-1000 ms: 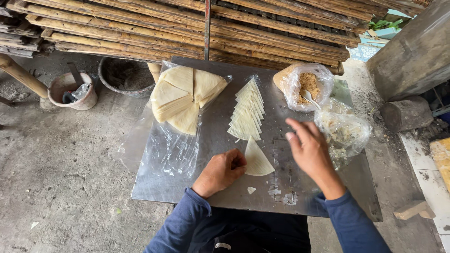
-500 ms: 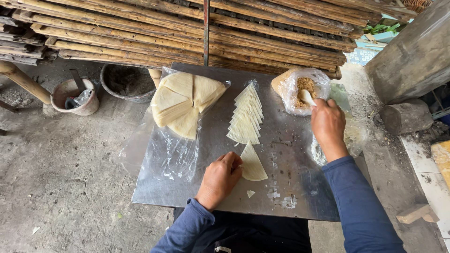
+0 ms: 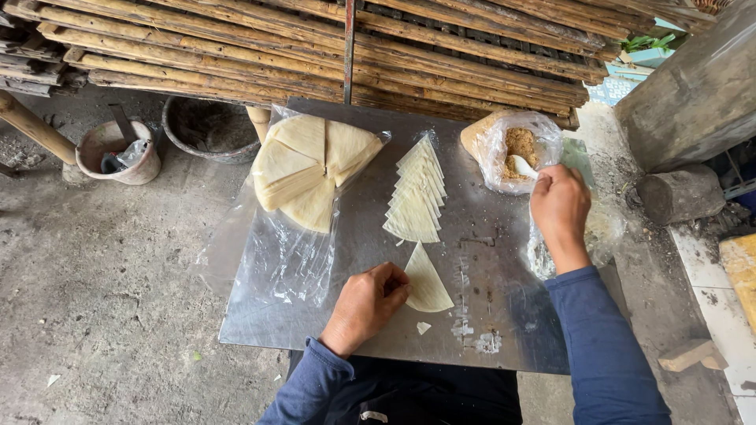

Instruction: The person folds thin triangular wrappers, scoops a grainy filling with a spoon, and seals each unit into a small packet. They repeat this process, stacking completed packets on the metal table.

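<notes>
— How's the light over there?

— Soft, even daylight, nothing harsh. The metal surface [image 3: 488, 260] takes a dull sheen, brightest toward its far right corner, and the clear plastic sheet [image 3: 287, 260] on its left side throws small white glints.

— Shadows?

— Faint ones. The left hand [image 3: 366, 307] casts only a soft smudge near the near edge.

— Sharp?

— Mostly crisp in the middle. The bamboo poles [image 3: 315, 47] beyond the far edge bow outward from the wide lens, and the sleeves at the bottom stretch.
</notes>
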